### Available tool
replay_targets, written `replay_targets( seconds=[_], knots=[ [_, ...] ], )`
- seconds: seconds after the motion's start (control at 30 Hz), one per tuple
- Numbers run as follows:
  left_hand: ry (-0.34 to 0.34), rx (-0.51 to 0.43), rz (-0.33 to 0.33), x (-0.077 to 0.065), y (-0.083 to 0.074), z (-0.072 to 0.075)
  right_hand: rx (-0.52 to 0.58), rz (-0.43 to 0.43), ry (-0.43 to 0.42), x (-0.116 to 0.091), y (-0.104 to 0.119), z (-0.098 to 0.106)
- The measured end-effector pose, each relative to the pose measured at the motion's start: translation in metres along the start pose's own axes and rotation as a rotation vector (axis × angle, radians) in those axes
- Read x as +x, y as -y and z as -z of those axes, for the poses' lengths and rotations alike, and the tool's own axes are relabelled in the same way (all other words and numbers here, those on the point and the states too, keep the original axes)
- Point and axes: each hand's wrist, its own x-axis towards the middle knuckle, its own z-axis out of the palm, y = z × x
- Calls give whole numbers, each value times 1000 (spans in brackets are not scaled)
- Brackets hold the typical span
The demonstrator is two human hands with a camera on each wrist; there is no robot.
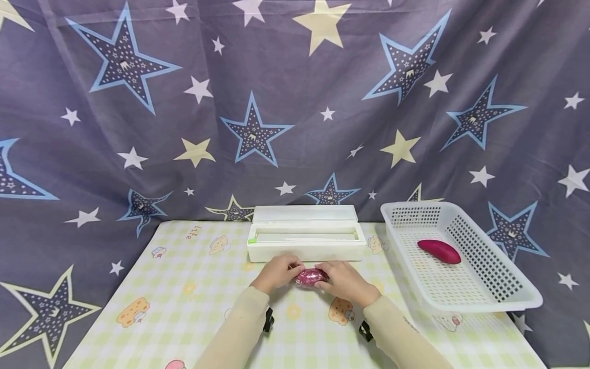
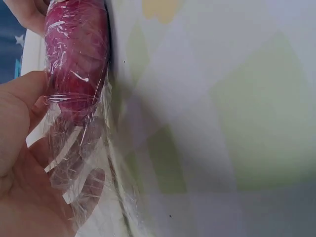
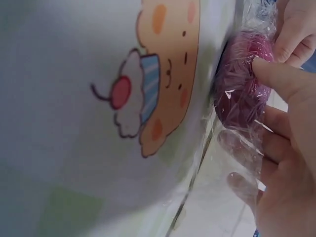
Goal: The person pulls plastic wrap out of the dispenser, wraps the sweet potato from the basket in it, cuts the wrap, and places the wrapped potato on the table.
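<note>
A purple-red sweet potato (image 1: 311, 277), wrapped in shiny cling film, lies between both hands near the middle of the table. My left hand (image 1: 279, 273) grips its left end, the thumb against its side. Loose clear film (image 2: 74, 158) trails off that end over the left fingers in the left wrist view. From the other side my right hand (image 1: 345, 281) holds the right end; its thumb (image 3: 276, 74) presses on the film and the fingers reach round behind. More loose film (image 3: 237, 148) hangs over these fingertips.
Just behind the hands stands a long white box (image 1: 306, 251) with its lid (image 1: 305, 212) raised and a green piece (image 1: 252, 240) at its left end. To the right, a white plastic basket (image 1: 488, 306) holds an unwrapped dark pink sweet potato (image 1: 439, 251). A star-patterned curtain (image 1: 295, 77) hangs behind the table.
</note>
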Motion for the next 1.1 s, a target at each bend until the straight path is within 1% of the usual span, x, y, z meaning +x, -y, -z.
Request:
replay_targets(
  seconds=[0.23, 0.33, 0.47, 0.67, 0.73, 0.83, 0.97, 1.03, 1.1],
  knots=[
    [12, 26, 14, -1, 0, 0, 75, -10, 82, 4, -8, -2],
    [9, 70, 5, -2, -3, 0, 102, 8, 115, 4, -10, -1],
    [-7, 146, -18, -4, -11, 1, 117, 38, 133, 3, -11, -1],
    [-11, 225, -48, -10, -30, 8, 154, 31, 148, 2, -11, 3],
    [1, 227, -52, -13, -36, 11, 158, 28, 152, 1, -11, 5],
    [44, 224, -54, -16, -41, 13, 169, 18, 158, 1, -11, 7],
    [111, 203, -61, -22, -43, 12, 220, 5, 175, 0, -9, 9],
    [127, 186, -67, -25, -43, 11, 251, 1, 186, -1, -8, 11],
    [130, 166, -71, -28, -43, 11, 285, -5, 202, -2, -6, 12]
  ],
)
